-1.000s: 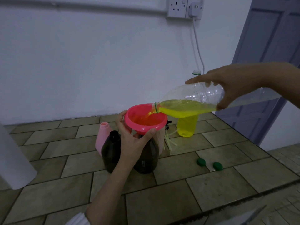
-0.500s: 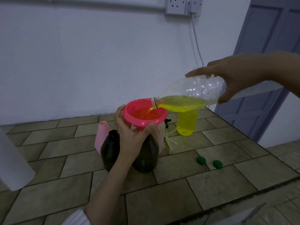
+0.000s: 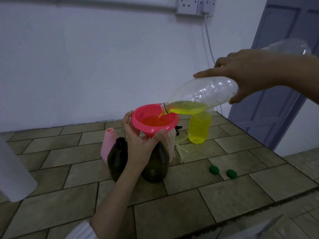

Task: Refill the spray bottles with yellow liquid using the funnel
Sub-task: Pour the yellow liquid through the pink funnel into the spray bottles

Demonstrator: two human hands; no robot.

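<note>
Above the tiled counter (image 3: 224, 195), the right hand (image 3: 250, 78) is gripping a clear bottle (image 3: 203, 97), its long axis sloping down leftward, mouth over the pink funnel (image 3: 153, 120), which the nearer left hand (image 3: 139, 144) is clasping atop a dark spray bottle (image 3: 155, 164), yellow liquid (image 3: 187, 109) draining in.

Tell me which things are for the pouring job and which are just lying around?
For the job: left hand, pink funnel, dark bottle, right hand, clear bottle of yellow liquid.

Lying about: two green caps, pink bottle, wall socket.
</note>
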